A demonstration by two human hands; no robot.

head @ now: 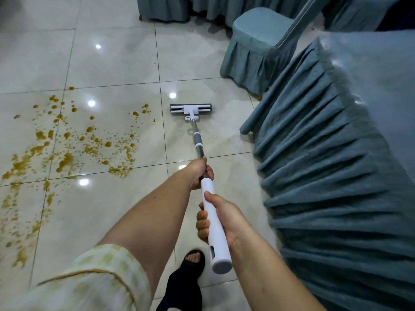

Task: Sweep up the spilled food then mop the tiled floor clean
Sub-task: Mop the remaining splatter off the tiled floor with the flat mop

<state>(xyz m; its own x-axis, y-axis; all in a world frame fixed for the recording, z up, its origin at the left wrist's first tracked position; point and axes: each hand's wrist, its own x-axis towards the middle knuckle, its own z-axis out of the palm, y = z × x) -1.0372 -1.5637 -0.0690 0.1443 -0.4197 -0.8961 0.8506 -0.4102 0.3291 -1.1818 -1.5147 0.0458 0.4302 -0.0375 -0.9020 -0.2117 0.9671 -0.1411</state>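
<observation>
I hold a flat mop with both hands. Its white and grey head (190, 108) lies flat on the glossy beige tiled floor (116, 59), a little right of the spill. My left hand (199, 173) grips the metal shaft where it meets the white handle. Lower down, my right hand (215, 218) is wrapped round the white handle (216, 234). A yellow-brown spill (67, 151) of blotches and small drops spreads over several tiles at the left and runs down toward the left edge.
A table with a pleated blue-grey skirt (325, 164) fills the right side, close to the mop. A covered chair (256, 48) stands behind it, and more blue drapery (166, 7) lines the top. My foot in a dark sandal (190, 265) is on the floor below the handle.
</observation>
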